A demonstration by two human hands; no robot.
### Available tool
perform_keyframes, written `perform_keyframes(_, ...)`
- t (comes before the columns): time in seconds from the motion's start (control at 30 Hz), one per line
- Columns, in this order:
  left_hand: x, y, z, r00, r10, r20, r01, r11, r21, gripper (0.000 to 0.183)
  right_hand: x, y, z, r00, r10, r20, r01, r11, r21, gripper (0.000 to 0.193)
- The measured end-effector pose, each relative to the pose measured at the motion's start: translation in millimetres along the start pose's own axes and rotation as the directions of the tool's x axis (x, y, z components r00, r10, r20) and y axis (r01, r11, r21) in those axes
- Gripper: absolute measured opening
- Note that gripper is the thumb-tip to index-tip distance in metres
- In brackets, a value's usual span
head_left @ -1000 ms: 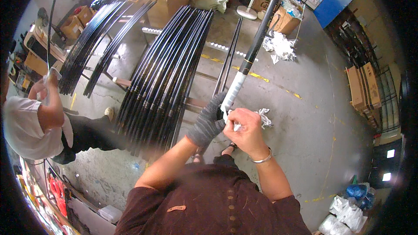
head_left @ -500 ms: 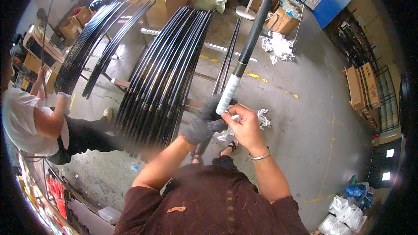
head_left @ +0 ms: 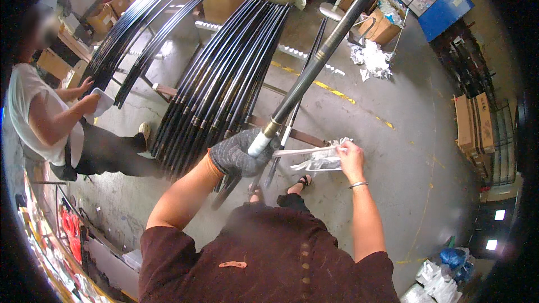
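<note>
My left hand [head_left: 240,154], in a grey knit glove, is closed around a long black pole [head_left: 314,64]. The pole slants up to the far right, with gold-coloured rings along it. White wrapping [head_left: 260,143] covers a short stretch right at the glove. From there a thin white strip [head_left: 303,151] runs taut to my bare right hand [head_left: 352,160], whose fingers pinch its far end. A bracelet circles that wrist. Crumpled whitish film [head_left: 320,164] shows just below the strip; whether it hangs from my hand or lies on the floor I cannot tell.
Many black poles [head_left: 224,73] lie side by side on a rack ahead, with another batch [head_left: 120,36] farther left. A co-worker [head_left: 48,118] stands at the left with a white cloth [head_left: 102,102]. Cartons [head_left: 473,123] stand at right; white scraps [head_left: 373,59] lie on the floor.
My right hand has moved right, away from the pole, drawing out the white strip. The white-wrapped stretch looks shorter. My left hand and the pole shifted left; the co-worker's hands moved too.
</note>
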State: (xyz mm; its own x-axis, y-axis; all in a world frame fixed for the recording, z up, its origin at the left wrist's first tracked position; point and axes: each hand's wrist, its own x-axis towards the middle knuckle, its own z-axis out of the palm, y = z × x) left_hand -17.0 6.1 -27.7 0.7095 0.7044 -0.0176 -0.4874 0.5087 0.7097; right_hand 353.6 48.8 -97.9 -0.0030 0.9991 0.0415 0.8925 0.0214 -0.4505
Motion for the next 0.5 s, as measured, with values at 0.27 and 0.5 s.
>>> perform_keyframes(0.27,-34.1,-16.0,-40.7,0.98,0.063,-0.191,-0.024,0.979,0.201,0.078,-85.5,192.9,-41.1,0.887,0.44,-0.141,-0.457,0.786,-0.416,0.022)
perform_keyframes(0.5,-42.4,-20.4,-37.4,0.977,-0.134,-0.166,0.15,0.985,0.087,0.08,-163.0,255.9,-73.9,0.748,0.635,-0.191,-0.66,0.686,-0.306,0.021)
